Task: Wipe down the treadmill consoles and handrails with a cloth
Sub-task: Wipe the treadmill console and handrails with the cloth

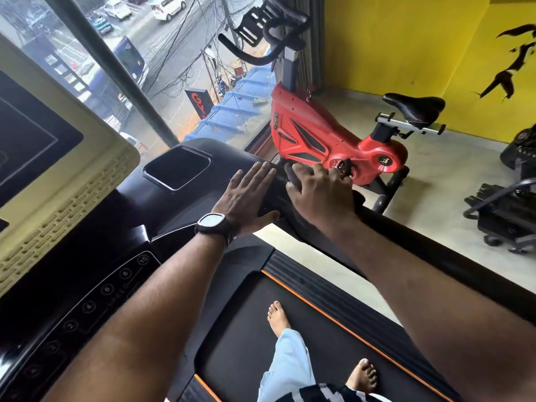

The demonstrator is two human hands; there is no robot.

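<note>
yellow wall (406, 39) at right, bearing dark painted figures (513, 65). pale smooth floor (435, 192) beneath. large window (162, 68) ahead with a dark slanted frame bar (121, 79) — daylight enters, street and parked cars (168, 5) visible below. red exercise bike (316, 137) stands by the glass, black saddle (414, 107) raised. further dark equipment (507, 210) at far right — type unclear.
</note>
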